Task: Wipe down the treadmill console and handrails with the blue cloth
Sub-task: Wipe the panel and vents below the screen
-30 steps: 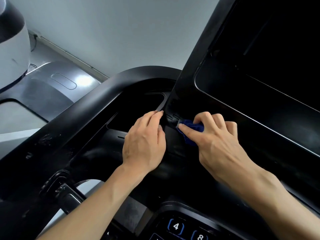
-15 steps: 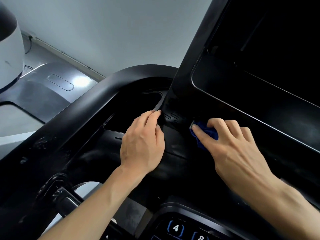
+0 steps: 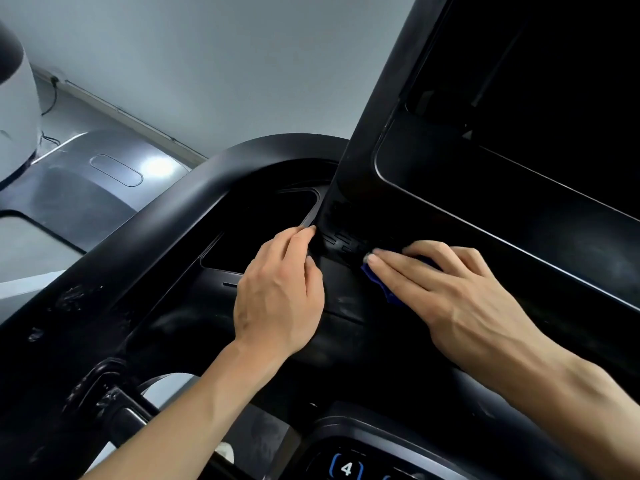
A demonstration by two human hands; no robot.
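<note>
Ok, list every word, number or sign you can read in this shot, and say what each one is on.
"4": on a blue-outlined key of the keypad at the bottom edge.
A second key to its right is cut off by the frame; unreadable.
The screen is dark, with no text.
No other text is readable on the console or cloth.

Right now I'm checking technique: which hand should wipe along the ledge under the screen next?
The right hand. It already presses the blue cloth against the console ledge beneath the screen. The left hand holds no cloth and rests on the console to the left.
</note>
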